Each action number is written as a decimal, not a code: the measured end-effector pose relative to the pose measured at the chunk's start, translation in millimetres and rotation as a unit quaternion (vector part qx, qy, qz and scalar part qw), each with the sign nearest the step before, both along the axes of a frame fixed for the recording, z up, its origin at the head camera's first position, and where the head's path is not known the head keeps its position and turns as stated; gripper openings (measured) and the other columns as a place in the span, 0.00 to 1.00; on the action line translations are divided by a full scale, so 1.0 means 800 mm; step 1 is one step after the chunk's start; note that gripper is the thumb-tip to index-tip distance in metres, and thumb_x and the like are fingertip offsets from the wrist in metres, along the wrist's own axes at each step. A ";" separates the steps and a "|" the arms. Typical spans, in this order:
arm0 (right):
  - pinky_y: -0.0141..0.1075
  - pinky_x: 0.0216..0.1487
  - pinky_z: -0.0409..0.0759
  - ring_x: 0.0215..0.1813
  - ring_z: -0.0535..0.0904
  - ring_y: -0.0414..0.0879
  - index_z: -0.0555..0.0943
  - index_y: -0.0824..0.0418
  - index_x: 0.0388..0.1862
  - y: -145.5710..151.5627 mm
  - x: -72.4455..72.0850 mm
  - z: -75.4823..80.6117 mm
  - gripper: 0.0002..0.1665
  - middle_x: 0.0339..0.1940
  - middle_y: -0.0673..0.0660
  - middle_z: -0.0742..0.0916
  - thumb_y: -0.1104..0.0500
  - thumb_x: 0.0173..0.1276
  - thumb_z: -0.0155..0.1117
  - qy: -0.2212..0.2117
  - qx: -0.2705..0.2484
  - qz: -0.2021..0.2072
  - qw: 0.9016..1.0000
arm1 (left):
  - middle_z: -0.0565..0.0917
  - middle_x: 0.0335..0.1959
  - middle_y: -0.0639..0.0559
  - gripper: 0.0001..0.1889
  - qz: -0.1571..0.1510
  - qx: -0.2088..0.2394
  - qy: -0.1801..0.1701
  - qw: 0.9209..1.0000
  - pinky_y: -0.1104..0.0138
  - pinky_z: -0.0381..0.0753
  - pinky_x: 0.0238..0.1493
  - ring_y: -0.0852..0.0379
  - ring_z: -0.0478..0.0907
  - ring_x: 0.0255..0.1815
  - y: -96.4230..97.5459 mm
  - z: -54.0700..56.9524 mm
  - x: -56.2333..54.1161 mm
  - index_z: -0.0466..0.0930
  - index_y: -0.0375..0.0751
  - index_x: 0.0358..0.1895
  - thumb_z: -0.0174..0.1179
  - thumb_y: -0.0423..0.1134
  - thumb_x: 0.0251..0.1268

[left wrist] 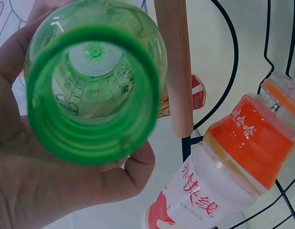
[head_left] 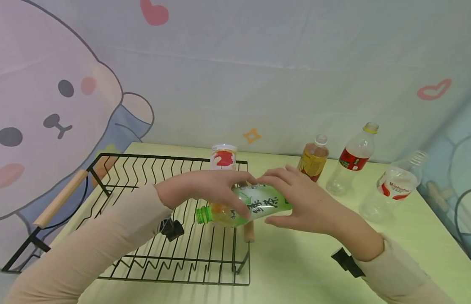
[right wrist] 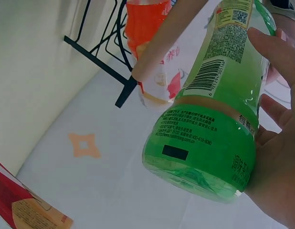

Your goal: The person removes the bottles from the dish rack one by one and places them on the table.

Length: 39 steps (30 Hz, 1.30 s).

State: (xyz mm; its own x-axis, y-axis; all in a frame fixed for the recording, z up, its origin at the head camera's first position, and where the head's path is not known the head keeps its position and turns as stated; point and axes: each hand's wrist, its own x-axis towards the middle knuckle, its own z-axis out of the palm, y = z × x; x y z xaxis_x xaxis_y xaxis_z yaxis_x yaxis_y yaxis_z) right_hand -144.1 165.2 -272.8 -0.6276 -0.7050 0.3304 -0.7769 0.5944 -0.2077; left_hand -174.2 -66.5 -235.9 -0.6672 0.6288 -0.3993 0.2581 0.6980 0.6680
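Observation:
A green tea bottle with an uncapped green mouth lies sideways between both hands, over the right edge of the black wire rack. My left hand grips it toward the neck, thumb in front and fingers behind. Around the base end, my right hand holds it with spread fingers above and the thumb below. The left wrist view looks straight into the open green mouth. Under the left hand, a white bottle with an orange neck label lies in the rack, partly hidden in the head view.
To the right on the pale green table stand an amber bottle with a yellow label, a clear bottle with a red label and a clear bottle with a white label. The rack has wooden handles. A printed cloth hangs behind.

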 end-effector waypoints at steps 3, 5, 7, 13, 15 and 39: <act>0.44 0.56 0.71 0.56 0.68 0.46 0.74 0.54 0.63 0.000 0.000 -0.005 0.41 0.58 0.50 0.77 0.45 0.51 0.77 0.014 0.010 0.001 1.000 | 0.73 0.55 0.55 0.35 0.000 0.001 -0.001 1.000 0.64 0.77 0.47 0.54 0.73 0.51 -0.001 -0.002 0.000 0.67 0.54 0.65 0.70 0.48 0.53; 0.45 0.58 0.70 0.56 0.69 0.46 0.74 0.55 0.62 0.000 -0.001 -0.008 0.40 0.58 0.50 0.78 0.45 0.51 0.77 0.022 0.014 0.001 1.000 | 0.74 0.55 0.56 0.34 0.000 0.003 -0.004 1.000 0.64 0.77 0.47 0.55 0.74 0.50 -0.002 -0.003 0.000 0.67 0.54 0.65 0.70 0.48 0.53; 0.46 0.59 0.69 0.56 0.70 0.47 0.75 0.55 0.62 0.001 -0.001 -0.011 0.40 0.57 0.51 0.78 0.45 0.51 0.77 0.031 0.016 0.003 0.999 | 0.74 0.54 0.56 0.34 0.000 0.003 -0.007 1.000 0.64 0.76 0.47 0.55 0.74 0.50 -0.002 -0.005 0.000 0.67 0.55 0.65 0.70 0.49 0.54; 0.48 0.60 0.68 0.55 0.72 0.48 0.75 0.57 0.60 0.001 -0.003 -0.019 0.40 0.54 0.52 0.80 0.46 0.49 0.78 0.060 0.016 0.011 0.998 | 0.74 0.54 0.56 0.33 -0.002 0.007 -0.009 1.000 0.63 0.76 0.48 0.55 0.74 0.50 -0.001 -0.008 -0.001 0.67 0.55 0.64 0.69 0.50 0.54; 0.47 0.59 0.69 0.55 0.73 0.47 0.76 0.57 0.60 0.001 -0.004 -0.022 0.39 0.53 0.51 0.80 0.47 0.49 0.78 0.072 0.015 0.013 0.997 | 0.74 0.54 0.55 0.33 -0.001 0.010 -0.009 1.000 0.64 0.76 0.48 0.55 0.74 0.50 -0.001 -0.010 -0.002 0.68 0.54 0.63 0.70 0.50 0.54; 0.51 0.53 0.73 0.54 0.76 0.51 0.77 0.60 0.54 0.018 -0.012 -0.024 0.36 0.49 0.55 0.82 0.53 0.47 0.80 0.101 -0.007 -0.030 0.994 | 0.71 0.60 0.49 0.42 0.058 0.043 0.010 0.997 0.63 0.78 0.47 0.52 0.75 0.52 0.001 -0.011 -0.007 0.59 0.55 0.71 0.71 0.48 0.53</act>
